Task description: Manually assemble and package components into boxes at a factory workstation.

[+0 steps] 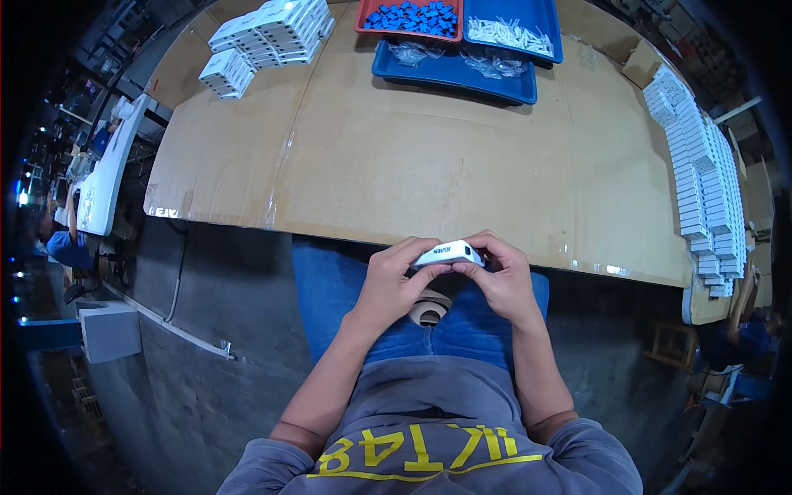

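Note:
A small white box (450,254) with dark lettering on one long side is held between my two hands, just off the near edge of the table and above my lap. My left hand (394,279) is closed on its left end, the thumb along the near side. Around the right end close the fingers and thumb of my right hand (505,276). A dark opening or mark shows on the box near that end. Below the hands, between my knees, is a beige and brown rounded thing (429,309) whose kind I cannot make out.
Brown cardboard covers the table (412,165). White boxes (268,37) are stacked at the far left, and many more (701,173) along the right edge. At the back stand a red tray (360,23) of blue pieces, a blue tray (555,33) of white sticks and a blue tray (454,85) with clear bags.

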The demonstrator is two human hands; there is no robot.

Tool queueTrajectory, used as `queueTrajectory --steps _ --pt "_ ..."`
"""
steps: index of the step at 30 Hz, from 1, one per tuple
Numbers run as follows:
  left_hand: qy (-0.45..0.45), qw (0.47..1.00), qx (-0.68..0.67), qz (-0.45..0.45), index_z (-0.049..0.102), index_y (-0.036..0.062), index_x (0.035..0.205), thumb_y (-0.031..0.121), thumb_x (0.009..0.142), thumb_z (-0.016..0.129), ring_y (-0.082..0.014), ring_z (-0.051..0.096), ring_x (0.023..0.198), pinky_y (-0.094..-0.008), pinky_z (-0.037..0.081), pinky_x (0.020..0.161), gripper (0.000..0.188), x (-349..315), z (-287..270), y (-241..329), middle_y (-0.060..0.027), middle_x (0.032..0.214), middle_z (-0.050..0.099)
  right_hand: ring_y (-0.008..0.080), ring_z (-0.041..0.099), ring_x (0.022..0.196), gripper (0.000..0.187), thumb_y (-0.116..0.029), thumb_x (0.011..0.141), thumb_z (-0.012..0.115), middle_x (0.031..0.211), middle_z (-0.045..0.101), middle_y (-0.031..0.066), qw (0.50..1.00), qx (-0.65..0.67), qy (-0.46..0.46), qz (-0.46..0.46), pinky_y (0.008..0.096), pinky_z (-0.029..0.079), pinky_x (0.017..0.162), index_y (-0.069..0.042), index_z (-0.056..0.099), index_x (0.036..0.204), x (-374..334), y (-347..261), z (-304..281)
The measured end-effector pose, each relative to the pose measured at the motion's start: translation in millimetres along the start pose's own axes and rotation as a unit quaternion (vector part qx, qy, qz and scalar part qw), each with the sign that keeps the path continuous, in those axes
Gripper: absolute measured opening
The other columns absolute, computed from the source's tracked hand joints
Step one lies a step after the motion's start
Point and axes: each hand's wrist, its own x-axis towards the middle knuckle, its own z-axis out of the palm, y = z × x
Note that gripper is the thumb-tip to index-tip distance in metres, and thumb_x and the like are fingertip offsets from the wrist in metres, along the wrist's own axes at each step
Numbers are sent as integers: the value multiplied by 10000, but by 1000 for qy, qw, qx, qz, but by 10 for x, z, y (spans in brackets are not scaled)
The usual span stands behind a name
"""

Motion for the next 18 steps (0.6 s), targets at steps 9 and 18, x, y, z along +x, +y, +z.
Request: queueTrajectory --steps 9,18 --pt "28 962 -224 -153 628 -12 1314 82 923 812 -141 692 1075 -284 567 910 442 38 148 17 -106 1180 722 118 671 1037 302 -7 920 794 1066 716 54 975 193 73 77 260 566 872 39 693 1201 27 143 49" --pt "15 926 -319 -202 625 -67 1284 24 926 795 -139 696 1092 -298 581 979 406 -3 136 -141 -119 1163 730 119 692 1009 294 15 932 773 1069 719 77 969 232 64 51 269 599 915 47 649 1197 57 120 63"
